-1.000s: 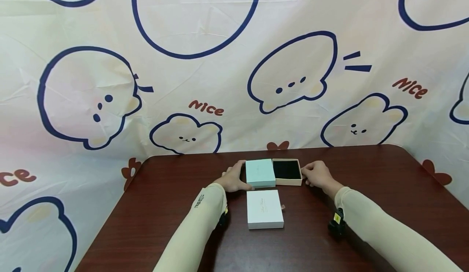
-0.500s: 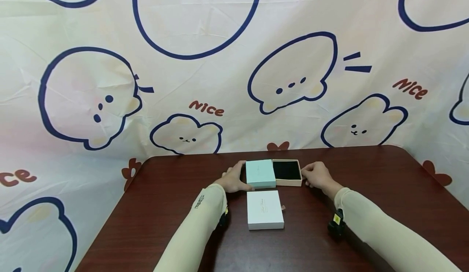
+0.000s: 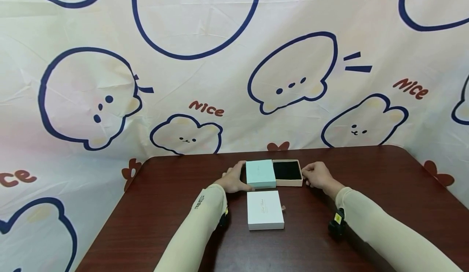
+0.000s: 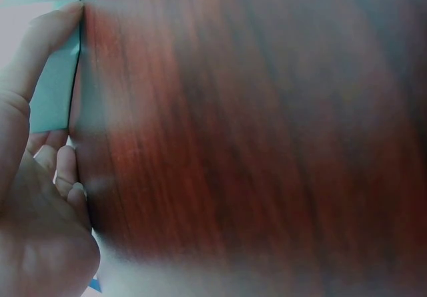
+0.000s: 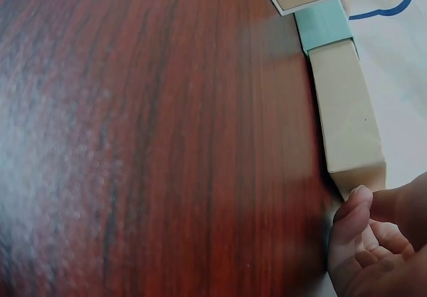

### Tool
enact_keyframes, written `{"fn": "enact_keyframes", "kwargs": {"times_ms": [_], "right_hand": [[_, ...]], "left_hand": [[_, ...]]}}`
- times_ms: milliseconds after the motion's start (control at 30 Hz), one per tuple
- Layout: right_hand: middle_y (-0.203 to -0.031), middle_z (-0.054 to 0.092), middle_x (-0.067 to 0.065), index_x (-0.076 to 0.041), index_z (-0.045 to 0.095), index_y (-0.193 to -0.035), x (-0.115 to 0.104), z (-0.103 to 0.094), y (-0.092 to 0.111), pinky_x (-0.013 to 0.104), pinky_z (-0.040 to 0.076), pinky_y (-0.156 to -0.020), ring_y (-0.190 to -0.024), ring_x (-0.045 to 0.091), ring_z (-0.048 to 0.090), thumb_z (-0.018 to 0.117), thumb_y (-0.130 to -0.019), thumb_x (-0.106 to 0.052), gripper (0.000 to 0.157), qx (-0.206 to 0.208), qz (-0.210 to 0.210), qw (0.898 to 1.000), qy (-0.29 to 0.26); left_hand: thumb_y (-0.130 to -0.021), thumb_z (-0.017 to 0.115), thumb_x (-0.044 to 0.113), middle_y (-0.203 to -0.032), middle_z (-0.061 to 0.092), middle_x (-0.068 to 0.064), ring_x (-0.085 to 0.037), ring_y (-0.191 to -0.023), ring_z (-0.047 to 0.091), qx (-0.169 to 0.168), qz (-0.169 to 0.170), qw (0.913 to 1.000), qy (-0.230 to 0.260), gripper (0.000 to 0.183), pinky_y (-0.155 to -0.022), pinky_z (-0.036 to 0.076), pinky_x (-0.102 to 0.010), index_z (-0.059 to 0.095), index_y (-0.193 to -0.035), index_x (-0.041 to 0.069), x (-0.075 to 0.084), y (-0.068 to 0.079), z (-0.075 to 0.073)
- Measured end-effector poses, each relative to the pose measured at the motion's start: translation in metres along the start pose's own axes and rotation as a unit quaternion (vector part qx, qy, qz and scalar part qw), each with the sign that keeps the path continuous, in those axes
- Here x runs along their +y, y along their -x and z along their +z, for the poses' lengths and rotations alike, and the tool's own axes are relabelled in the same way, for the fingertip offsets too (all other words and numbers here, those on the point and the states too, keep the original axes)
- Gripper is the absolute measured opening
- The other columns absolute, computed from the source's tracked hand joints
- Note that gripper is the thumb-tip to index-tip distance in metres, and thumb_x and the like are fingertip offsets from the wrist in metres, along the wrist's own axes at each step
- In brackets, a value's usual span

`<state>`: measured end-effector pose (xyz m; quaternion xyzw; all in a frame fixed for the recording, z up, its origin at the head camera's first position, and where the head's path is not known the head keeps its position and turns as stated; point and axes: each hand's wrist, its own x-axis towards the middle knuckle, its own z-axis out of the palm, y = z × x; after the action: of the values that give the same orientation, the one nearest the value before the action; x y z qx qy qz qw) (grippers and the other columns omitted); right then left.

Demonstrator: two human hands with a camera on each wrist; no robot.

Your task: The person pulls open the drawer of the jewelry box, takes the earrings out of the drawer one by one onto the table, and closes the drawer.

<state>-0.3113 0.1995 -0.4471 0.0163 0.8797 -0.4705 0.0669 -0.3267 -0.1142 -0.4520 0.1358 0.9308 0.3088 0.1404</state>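
Observation:
A mint-green drawer box [image 3: 260, 173] lies flat near the table's back edge. Its cream drawer [image 3: 288, 183] sticks far out of the right side and shows a black inside. My left hand [image 3: 232, 179] grips the mint sleeve from the left, thumb on the near side and fingers behind. In the left wrist view the thumb presses by the sleeve's corner. At the drawer's outer end, my right hand [image 3: 318, 175] pinches with thumb and forefinger; what lies between those fingertips is hidden. Nearer to me lies a white box [image 3: 265, 209] with a small tab [image 3: 283, 207] on its right side.
The dark brown wooden table [image 3: 176, 231] reaches back to a pale curtain [image 3: 234, 76] with blue cartoon outlines. A black wrist camera [image 3: 336, 224] hangs under the right sleeve. The white box stands close in front of the mint one.

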Motion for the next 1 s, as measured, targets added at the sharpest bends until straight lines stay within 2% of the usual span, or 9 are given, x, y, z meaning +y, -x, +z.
{"fn": "enact_keyframes", "kwargs": {"times_ms": [400, 633, 767, 1000], "right_hand": [[-0.072, 0.063, 0.001, 0.013, 0.066, -0.11, -0.0013, 0.0003, -0.0011, 0.024, 0.048, -0.054, -0.057, 0.008, 0.055, 0.048, -0.103, -0.005, 0.026, -0.002, -0.002, 1.0, -0.005], [-0.073, 0.063, 0.002, 0.012, 0.066, -0.11, -0.0037, 0.0008, -0.0008, 0.023, 0.048, -0.054, -0.058, 0.008, 0.055, 0.048, -0.104, -0.004, 0.025, -0.004, 0.004, 1.0, -0.011], [-0.073, 0.063, 0.002, 0.011, 0.067, -0.109, -0.0049, 0.0013, -0.0005, 0.024, 0.048, -0.053, -0.058, 0.008, 0.055, 0.049, -0.103, -0.004, 0.024, -0.003, 0.004, 1.0, -0.013], [-0.073, 0.062, 0.001, 0.011, 0.067, -0.108, -0.0054, 0.0017, 0.0, 0.023, 0.048, -0.053, -0.057, 0.008, 0.054, 0.049, -0.103, -0.004, 0.024, -0.005, 0.006, 1.0, -0.017]], "left_hand": [[-0.082, 0.083, 0.041, -0.163, 0.033, -0.01, -0.038, -0.146, 0.032, -0.003, 0.009, 1.0, -0.001, 0.104, -0.114, 0.03, -0.057, 0.019, -0.161, 0.018, 0.0007, 0.001, -0.0016], [-0.083, 0.081, 0.041, -0.166, 0.029, -0.008, -0.037, -0.149, 0.028, -0.013, 0.001, 0.9998, -0.011, 0.105, -0.116, 0.028, -0.057, 0.015, -0.162, 0.021, -0.0006, -0.0006, -0.0009], [-0.083, 0.082, 0.039, -0.164, 0.032, -0.01, -0.039, -0.147, 0.03, -0.006, 0.006, 1.0, 0.0, 0.103, -0.114, 0.03, -0.058, 0.019, -0.161, 0.018, 0.001, 0.0015, -0.0017], [-0.083, 0.082, 0.041, -0.162, 0.035, -0.011, -0.038, -0.146, 0.032, -0.004, 0.006, 0.9999, -0.01, 0.103, -0.115, 0.028, -0.056, 0.02, -0.161, 0.018, 0.0015, 0.0013, -0.0013]]}}
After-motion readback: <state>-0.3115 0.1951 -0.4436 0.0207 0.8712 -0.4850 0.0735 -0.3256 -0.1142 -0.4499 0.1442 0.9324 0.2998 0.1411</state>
